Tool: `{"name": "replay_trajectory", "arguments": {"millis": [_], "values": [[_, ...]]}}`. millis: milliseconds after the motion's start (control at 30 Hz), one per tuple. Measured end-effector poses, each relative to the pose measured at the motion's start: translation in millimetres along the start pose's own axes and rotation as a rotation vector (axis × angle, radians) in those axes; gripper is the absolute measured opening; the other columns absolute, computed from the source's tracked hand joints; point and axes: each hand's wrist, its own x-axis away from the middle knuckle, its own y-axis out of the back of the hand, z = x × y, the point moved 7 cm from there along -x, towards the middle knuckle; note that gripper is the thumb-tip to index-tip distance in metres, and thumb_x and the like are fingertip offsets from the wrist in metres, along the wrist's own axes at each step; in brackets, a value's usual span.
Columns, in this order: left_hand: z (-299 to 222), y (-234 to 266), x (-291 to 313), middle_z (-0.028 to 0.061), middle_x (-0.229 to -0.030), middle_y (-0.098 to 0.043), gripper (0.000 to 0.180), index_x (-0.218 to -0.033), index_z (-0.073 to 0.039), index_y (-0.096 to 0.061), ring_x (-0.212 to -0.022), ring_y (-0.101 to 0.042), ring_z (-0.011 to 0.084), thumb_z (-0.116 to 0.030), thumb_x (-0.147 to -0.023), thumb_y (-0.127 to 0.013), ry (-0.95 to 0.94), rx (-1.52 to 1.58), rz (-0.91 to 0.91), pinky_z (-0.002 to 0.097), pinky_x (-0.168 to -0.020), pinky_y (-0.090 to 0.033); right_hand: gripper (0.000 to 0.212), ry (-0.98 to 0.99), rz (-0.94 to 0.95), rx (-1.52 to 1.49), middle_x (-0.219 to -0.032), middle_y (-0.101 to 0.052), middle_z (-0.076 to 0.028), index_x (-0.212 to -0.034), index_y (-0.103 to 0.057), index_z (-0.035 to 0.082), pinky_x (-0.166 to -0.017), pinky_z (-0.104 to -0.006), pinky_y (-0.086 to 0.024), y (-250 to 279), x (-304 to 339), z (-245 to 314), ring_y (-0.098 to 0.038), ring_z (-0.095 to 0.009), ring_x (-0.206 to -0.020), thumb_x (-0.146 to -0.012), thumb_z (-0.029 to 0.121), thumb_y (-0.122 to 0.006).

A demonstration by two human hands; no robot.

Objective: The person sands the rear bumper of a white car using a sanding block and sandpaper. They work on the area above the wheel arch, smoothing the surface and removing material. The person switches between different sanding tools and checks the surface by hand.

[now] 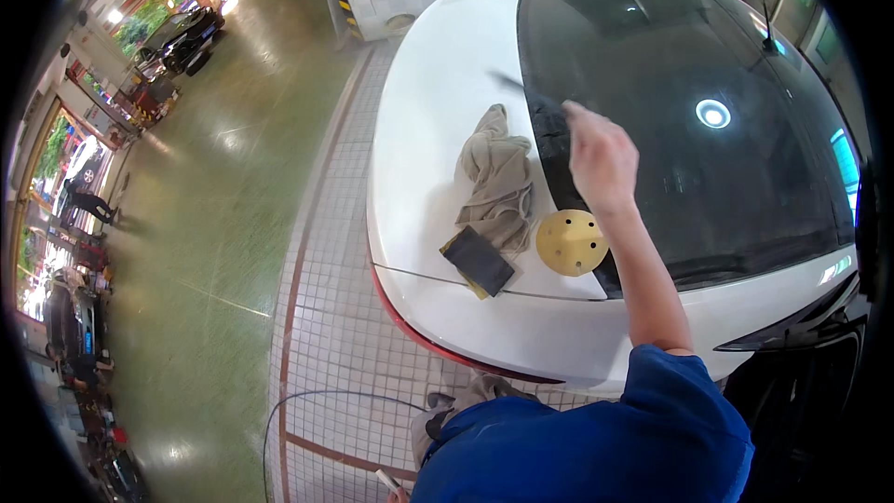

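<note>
My right hand (pixel 603 156) reaches over the border between the white car panel (pixel 424 121) and the dark rear window (pixel 652 65). Its fingers are closed on a thin dark object (pixel 507 81), smeared by motion; its kind cannot be made out. A crumpled beige cloth (pixel 498 172) lies on the panel, left of that hand. Below the cloth rests a dark rectangular pad (pixel 478 261) with yellowish edges beneath it. A round yellow sanding disc (pixel 570 242) with holes lies near my wrist. Low at the frame's edge, my left hand (pixel 399 496), partly cut off, holds a slim whitish stick-like piece (pixel 386 480).
A dark cable or hose (pixel 345 393) curves over the white tiled floor (pixel 345 345). Green floor (pixel 214 205) stretches left, with a dark car (pixel 182 37) farther off. Another person (pixel 88 203) is at the far left. A striped post (pixel 346 9) stands beyond the car.
</note>
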Motion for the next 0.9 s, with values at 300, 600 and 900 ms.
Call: {"name": "replay_trajectory", "arguments": {"millis": [300,600,900], "values": [[-40,19,-111,0.0097,-0.075,-0.066,0.03,-0.092,0.005,-0.067,-0.072,-0.062,0.0162,-0.025,-0.098,-0.069,-0.046,0.094,0.023,0.0378,-0.063,-0.046,0.027,-0.526,-0.066,-1.327,-0.099,-0.075,-0.005,-0.115,-0.072,-0.007,-0.07,-0.0225,-0.053,38,20,18,-0.066,-0.006,-0.079,-0.106,0.017,-0.064],[-106,72,-163,0.0213,-0.125,-0.049,0.053,-0.125,-0.004,-0.055,-0.115,-0.044,0.035,-0.048,-0.097,-0.065,-0.404,-0.045,0.092,0.0462,-0.101,-0.033,0.026,-0.673,-0.16,-1.483,-0.098,-0.075,-0.005,-0.113,-0.073,-0.008,-0.075,-0.023,-0.052,69,52,30,-0.065,-0.006,-0.082,-0.107,0.015,-0.061],[-73,87,-91,0.0135,-0.063,-0.055,0.049,-0.077,0.003,-0.062,-0.061,-0.051,0.0248,-0.04,-0.1,-0.062,-0.362,-0.101,-0.02,0.0437,-0.059,-0.039,0.027,-0.285,-0.644,-0.692,-0.108,-0.076,-0.004,-0.127,-0.071,-0.001,-0.077,-0.0225,-0.052,141,42,0,-0.066,-0.007,-0.093,-0.105,0.005,-0.058]]}}
